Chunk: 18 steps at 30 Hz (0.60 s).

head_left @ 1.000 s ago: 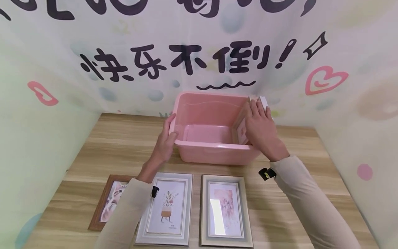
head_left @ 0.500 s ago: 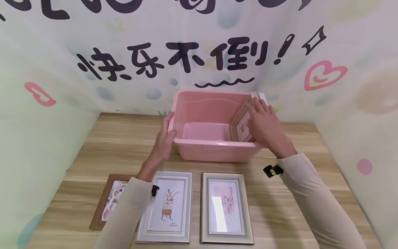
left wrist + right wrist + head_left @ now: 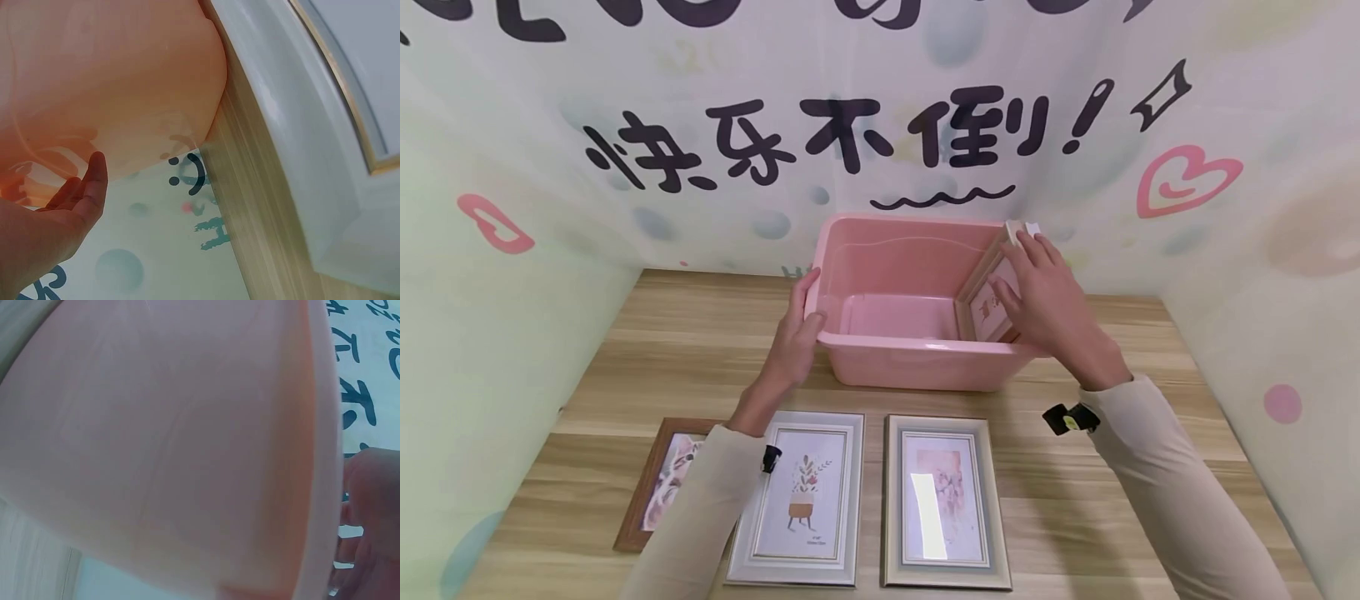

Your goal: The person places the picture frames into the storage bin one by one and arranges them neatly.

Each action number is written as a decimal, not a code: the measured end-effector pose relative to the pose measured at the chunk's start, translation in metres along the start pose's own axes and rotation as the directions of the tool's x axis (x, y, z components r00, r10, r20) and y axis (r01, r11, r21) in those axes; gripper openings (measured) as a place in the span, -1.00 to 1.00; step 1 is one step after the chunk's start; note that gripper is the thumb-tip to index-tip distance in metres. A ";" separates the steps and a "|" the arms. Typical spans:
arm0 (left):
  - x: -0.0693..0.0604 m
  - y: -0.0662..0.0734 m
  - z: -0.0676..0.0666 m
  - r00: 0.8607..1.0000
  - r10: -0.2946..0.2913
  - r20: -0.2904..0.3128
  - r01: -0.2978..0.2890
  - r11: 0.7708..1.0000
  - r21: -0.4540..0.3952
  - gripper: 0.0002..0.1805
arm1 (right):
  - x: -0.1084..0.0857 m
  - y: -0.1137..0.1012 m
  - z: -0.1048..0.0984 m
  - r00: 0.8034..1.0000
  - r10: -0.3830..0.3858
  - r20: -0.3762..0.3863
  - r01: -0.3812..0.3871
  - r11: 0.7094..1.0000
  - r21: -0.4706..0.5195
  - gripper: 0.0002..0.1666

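A pink plastic basin (image 3: 917, 367) stands on the wooden table against the back wall. My left hand (image 3: 792, 337) grips its left rim, thumb on the near side; in the left wrist view the fingers of that hand (image 3: 65, 225) curl up by the basin wall (image 3: 125, 94). At the right end of the basin, a light wooden picture frame (image 3: 988, 312) leans upright, a white edge showing behind it. Over these top edges my right hand (image 3: 1056, 308) rests with fairly straight fingers, its thumb spread apart across the picture side. The right wrist view mainly shows the basin's outer wall (image 3: 169, 450).
Nearer me lie a brown picture frame (image 3: 640, 500) with a cat picture, partly under the left sleeve, a silver-white frame (image 3: 805, 500) with a plant print, and a champagne-coloured frame (image 3: 947, 500). Printed walls (image 3: 850, 75) enclose the table (image 3: 1150, 400) on three sides.
My right hand has shifted slightly rightward, its thumb coming away from the fingers and more of the upright picture frame showing. The left hand keeps its hold on the basin's rim.
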<state>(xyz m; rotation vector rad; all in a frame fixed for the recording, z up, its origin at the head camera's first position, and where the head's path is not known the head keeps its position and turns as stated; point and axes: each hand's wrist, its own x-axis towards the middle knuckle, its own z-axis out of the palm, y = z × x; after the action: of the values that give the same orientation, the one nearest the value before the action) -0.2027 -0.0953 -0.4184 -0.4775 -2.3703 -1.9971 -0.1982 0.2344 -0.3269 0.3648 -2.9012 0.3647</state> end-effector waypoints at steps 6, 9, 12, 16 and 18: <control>0.002 0.001 -0.001 1.000 0.015 -0.006 -0.015 1.000 -0.005 -0.33 | -0.008 -0.002 -0.004 0.999 -0.032 -0.030 0.033 0.998 0.049 -0.38; 0.002 0.001 -0.001 1.000 0.024 -0.008 -0.024 1.000 -0.011 -0.33 | -0.014 -0.003 -0.006 0.998 -0.050 -0.036 0.052 0.997 0.062 -0.39; 0.001 0.000 0.000 1.000 0.024 -0.003 -0.024 1.000 -0.014 -0.33 | -0.019 -0.003 -0.007 0.997 -0.057 -0.042 0.060 0.995 0.077 -0.39; 0.000 -0.002 0.000 1.000 0.024 0.001 -0.024 1.000 -0.008 -0.33 | -0.025 -0.003 -0.009 0.995 -0.073 -0.068 0.080 0.992 0.099 -0.39; 0.000 -0.003 0.000 1.000 0.024 0.003 -0.024 1.000 -0.007 -0.33 | -0.028 -0.004 -0.008 0.994 -0.076 -0.075 0.084 0.991 0.108 -0.39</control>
<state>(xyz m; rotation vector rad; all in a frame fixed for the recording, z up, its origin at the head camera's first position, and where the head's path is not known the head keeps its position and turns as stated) -0.2034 -0.0954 -0.4212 -0.5068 -2.3483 -1.9972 -0.1692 0.2393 -0.3247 0.4740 -2.7951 0.5159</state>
